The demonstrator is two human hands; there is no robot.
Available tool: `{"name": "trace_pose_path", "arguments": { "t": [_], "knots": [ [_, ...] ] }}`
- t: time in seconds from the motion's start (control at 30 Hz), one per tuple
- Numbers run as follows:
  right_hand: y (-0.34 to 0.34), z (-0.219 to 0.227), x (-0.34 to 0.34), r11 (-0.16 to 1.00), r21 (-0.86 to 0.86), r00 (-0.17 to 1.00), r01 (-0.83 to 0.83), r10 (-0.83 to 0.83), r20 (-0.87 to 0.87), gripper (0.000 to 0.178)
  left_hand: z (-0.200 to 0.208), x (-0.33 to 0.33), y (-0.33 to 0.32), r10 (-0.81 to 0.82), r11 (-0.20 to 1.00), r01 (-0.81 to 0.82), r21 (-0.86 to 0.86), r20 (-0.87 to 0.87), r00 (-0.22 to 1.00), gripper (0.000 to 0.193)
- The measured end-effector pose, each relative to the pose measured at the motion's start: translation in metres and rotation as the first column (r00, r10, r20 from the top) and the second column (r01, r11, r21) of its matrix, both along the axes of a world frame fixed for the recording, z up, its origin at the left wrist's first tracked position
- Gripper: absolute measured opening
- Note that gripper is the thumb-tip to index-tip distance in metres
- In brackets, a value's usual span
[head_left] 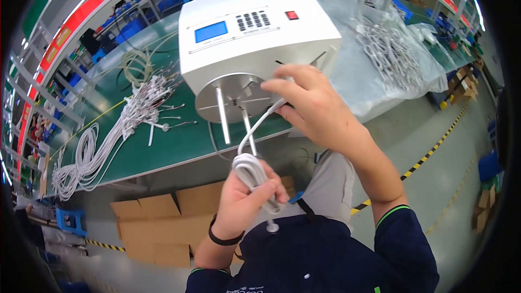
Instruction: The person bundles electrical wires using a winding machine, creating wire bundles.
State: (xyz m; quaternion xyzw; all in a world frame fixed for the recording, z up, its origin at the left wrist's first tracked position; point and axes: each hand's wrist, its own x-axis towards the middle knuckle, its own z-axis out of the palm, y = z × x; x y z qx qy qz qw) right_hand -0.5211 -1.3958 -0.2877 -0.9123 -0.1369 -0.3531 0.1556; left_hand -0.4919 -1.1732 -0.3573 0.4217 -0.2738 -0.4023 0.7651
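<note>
In front of the machine [258,38], the left hand [249,195] clasps the coiled cable [248,165]; nearer, the right hand [317,106] pinches it. Probably light, flexible; better to hold around the coil.

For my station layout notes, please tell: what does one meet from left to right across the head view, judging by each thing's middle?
White cables on the green table, left hand with the coiled white cable, right hand, pile of white cables on the plastic sheet, cardboard boxes near the right rim.
</note>
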Motion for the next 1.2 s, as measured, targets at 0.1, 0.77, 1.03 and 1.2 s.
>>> {"name": "trace_pose_path", "arguments": {
  "t": [0.1,0.77,1.03,1.2],
  "knots": [
    [0.008,-0.007,-0.041,0.962,0.224,0.975,0.157,-0.187,0.122,0.030,0.007,-0.010,-0.034,-0.101,0.975,0.085,-0.208,-0.069,0.992,0.026],
    [-0.061,-0.121,-0.200,-0.473,0.880,0.895,-0.029,0.380,0.234,0.044,-0.003,-0.048,-0.256,-0.669,0.743,0.552,-0.378,-0.415,0.617,0.054],
    [-0.099,-0.120,-0.227,-0.143,0.990,0.948,-0.010,0.312,0.054,0.039,-0.010,-0.083,-0.274,-0.563,0.823,0.522,-0.224,-0.201,0.802,0.034],
    [-0.152,-0.099,-0.217,-0.253,0.958,0.941,0.133,0.336,-0.042,0.027,-0.012,-0.085,-0.324,-0.585,0.810,0.581,0.080,0.040,0.810,0.036]
  ]
}}
